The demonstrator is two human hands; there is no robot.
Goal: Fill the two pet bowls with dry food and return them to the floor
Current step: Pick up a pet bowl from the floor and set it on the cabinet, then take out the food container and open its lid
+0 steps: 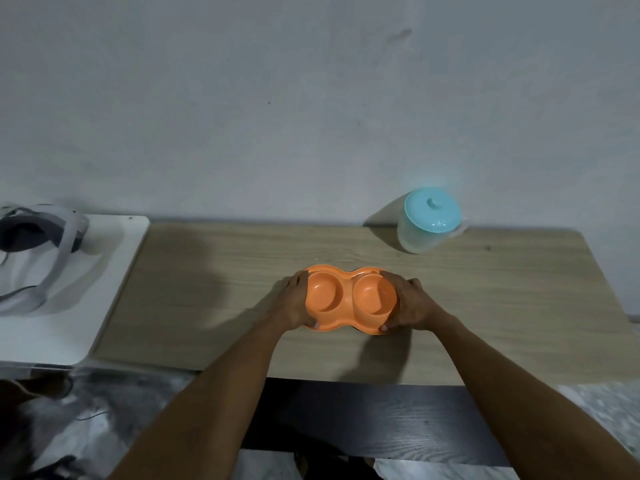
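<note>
An orange double pet bowl [348, 299] rests on the wooden table [207, 278], near its middle. Both round wells look empty. My left hand [294, 304] grips the bowl's left end, thumb on the near rim. My right hand [414, 304] grips its right end the same way. A translucent jug with a teal lid [429, 220] stands at the back right of the table, against the wall; what is inside it cannot be made out.
A white side table [104, 271] adjoins on the left and carries a white and grey headset [38, 247]. A grey wall rises right behind both tables. A dark lower board [381, 420] sits under the table's near edge, with cables on the floor at the lower left.
</note>
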